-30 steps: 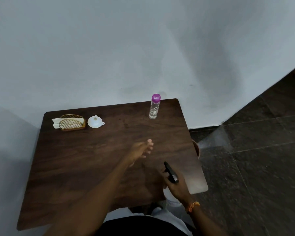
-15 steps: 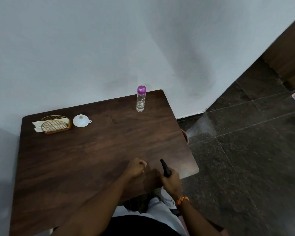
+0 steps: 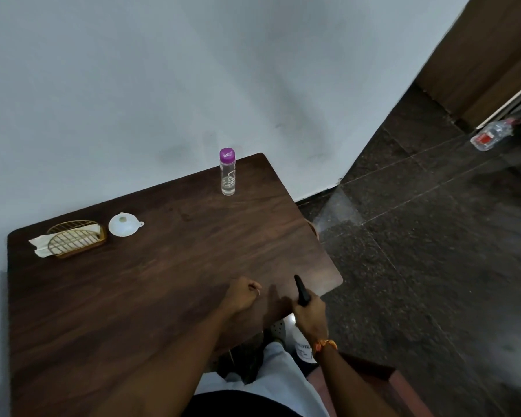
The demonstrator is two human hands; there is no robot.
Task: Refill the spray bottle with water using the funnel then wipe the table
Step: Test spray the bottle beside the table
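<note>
The right hand is closed around the black trigger head of the white plastic spray bottle, which points away from the person; the bottle's white body hangs below the near right edge of the dark brown wooden table, beside the person's knee, and is largely hidden by the wrist. An orange bracelet circles that wrist. The left hand is curled into a loose fist holding nothing visible, just left of the spray head over the near right part of the tabletop; whether it touches the wood cannot be determined. At the far edge of the table, toward the right, a clear cylindrical water bottle with a purple cap stands upright, partly filled. At the far left, a small white plastic funnel sits wide end down. Just left of the funnel stands a gold wire napkin holder containing white paper napkins. A clear plastic bottle with a red label lies on the dark stone floor at far right.
</note>
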